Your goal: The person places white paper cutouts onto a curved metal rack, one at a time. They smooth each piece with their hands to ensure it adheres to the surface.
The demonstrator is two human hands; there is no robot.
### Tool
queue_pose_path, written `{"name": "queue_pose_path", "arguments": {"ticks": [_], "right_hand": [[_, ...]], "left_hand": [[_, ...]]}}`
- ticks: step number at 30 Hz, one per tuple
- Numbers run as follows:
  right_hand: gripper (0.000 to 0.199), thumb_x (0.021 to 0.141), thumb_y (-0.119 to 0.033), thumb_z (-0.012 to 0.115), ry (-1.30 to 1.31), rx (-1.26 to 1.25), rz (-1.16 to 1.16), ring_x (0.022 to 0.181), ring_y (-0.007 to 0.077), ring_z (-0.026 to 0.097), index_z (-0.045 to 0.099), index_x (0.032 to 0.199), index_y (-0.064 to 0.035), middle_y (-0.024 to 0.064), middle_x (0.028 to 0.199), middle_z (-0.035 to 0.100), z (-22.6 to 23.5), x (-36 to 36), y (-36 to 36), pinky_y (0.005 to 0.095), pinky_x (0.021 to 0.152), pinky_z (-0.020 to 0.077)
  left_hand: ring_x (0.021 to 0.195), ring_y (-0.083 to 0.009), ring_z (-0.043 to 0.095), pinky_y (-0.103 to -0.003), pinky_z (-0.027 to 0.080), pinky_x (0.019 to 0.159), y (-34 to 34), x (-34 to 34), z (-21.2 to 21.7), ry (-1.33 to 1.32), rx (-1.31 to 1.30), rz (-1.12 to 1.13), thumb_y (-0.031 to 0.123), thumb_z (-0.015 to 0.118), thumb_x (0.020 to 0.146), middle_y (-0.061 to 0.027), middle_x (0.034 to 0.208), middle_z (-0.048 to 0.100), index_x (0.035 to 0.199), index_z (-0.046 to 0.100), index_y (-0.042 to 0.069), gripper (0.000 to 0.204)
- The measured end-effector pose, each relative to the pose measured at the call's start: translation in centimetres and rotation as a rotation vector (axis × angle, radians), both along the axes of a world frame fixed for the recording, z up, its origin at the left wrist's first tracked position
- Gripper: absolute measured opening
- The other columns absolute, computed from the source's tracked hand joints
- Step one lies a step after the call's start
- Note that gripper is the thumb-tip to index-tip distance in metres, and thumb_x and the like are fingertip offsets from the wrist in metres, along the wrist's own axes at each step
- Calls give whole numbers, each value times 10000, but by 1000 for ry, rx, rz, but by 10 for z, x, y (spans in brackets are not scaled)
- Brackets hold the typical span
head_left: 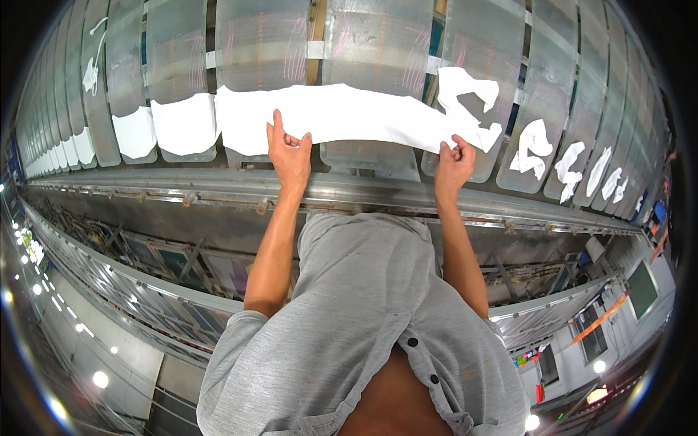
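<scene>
White cloth [349, 112] at 12 o'clock, spread as a long strip over several flat plates [269, 43] and across the gaps between them, with a twisted white end [458, 83] between 1 and 2 o'clock, apparently joined to the strip. From here, in careful judgement, some risk of a skewed lie, through too strong a pull toward 2 o'clock without enough holding at 11 o'clock. Also possible: a crease or a hidden fold, because of the twisting at the right end, or a sagging over the gaps. Possible as well, a slipping of the near edge toward the metal rail [349, 190], on the 6 o'clock side of the cloth, through too early a letting go. At 11 o'clock, left hand [291, 156] well spread, with index finger stretched toward 12 o'clock, thumb apart from it, other fingers bent; apparently in contact with the cloth near its lower edge, but without visible firm grip. At 2 o'clock, right hand [454, 171] nearly closed, with thumb and fingers pinching the near edge of the cloth, close to the twisted end; force of this pinch difficult to judge. Around: smooth white pieces [183, 123] at 10 o'clock, crumpled white pieces [534, 149] toward 3 o'clock, all untouched by the fingers.
</scene>
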State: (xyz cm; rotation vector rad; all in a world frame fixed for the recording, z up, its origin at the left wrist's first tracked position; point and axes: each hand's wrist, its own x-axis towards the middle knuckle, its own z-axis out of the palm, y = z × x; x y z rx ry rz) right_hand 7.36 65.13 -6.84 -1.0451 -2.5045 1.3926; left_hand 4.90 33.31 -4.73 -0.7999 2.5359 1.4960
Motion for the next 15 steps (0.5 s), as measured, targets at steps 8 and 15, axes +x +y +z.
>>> {"name": "queue_pose_path", "arguments": {"ticks": [8,15], "right_hand": [[318,815,-20,756,-10,-9,-7,766,134,476,685,1125,-14,29,942,517,-5,0,5,295,735,448],[433,817,0,762,-58,-112,-61,783,127,495,621,1227,2,35,963,529,-2,0,5,285,719,455]], "left_hand": [[670,-64,487,-230,496,636,-5,3,1,26,-10,-8,-38,716,805,-257,1503,376,1552,361,-15,827],[693,-79,488,-240,488,664,-1,6,13,-26,-97,5,-4,737,810,-205,1407,449,1540,399,1,804]]}}
